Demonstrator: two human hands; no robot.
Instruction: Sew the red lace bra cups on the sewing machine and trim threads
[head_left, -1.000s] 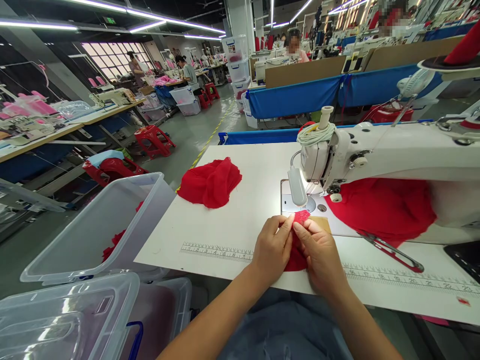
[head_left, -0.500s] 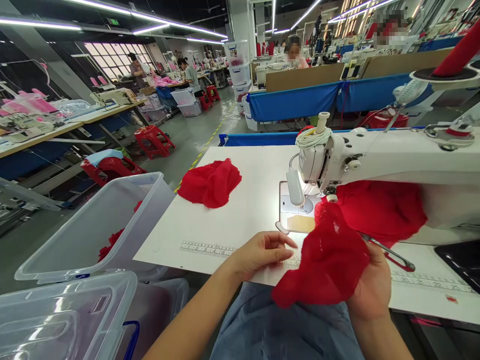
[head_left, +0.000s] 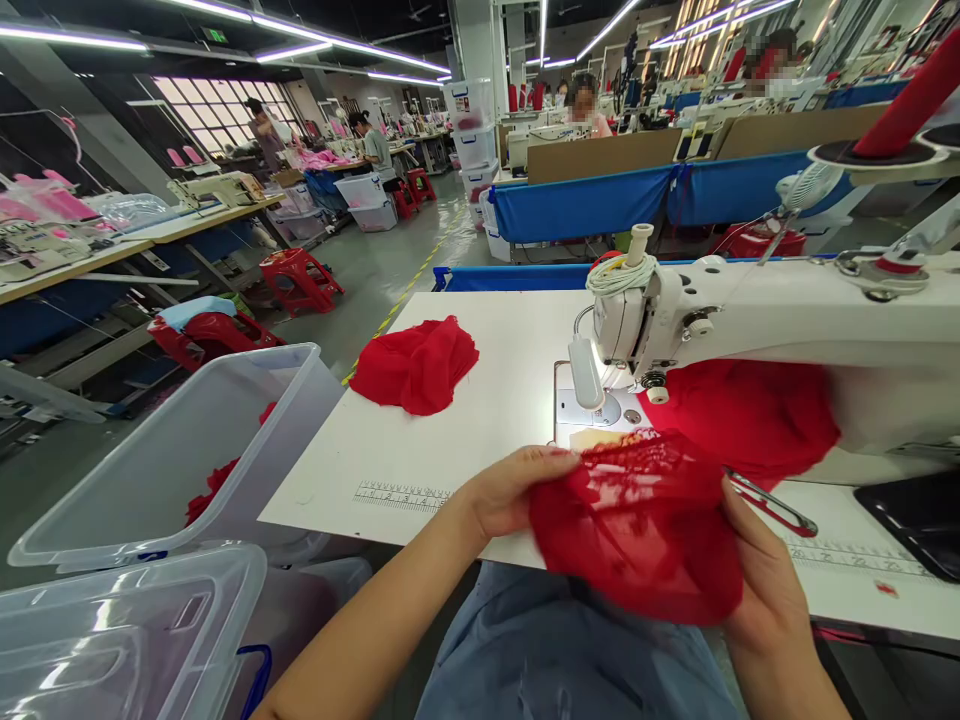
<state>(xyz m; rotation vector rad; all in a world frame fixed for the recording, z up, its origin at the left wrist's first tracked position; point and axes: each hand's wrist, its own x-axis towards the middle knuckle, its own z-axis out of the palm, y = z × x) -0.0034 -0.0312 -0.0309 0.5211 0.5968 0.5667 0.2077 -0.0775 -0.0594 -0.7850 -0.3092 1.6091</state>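
Note:
A thin, sheer red piece of fabric [head_left: 637,530] with a lacy upper edge is stretched between my two hands, in front of the sewing machine [head_left: 645,320]. My left hand [head_left: 517,490] pinches its upper left corner, thumb on top. At the right side, my right hand [head_left: 765,570] grips the cloth, its fingers partly hidden behind it. Just beyond that hand is a slim metal tool [head_left: 772,503] with a looped end, which looks like thread snips; its tip is hidden. More red fabric [head_left: 750,415] lies bunched under the machine arm.
Another crumpled red piece [head_left: 415,366] rests on the white sewing table [head_left: 450,440], left of the needle area. A clear plastic bin [head_left: 172,440] containing red cloth stands at left, near a lidded box [head_left: 127,630]. A black flat object [head_left: 911,525] lies at right. People work farther back.
My left hand has moved from the table onto the fabric and taken hold of its upper left corner. The fabric, bunched before, is now spread wider between both hands.

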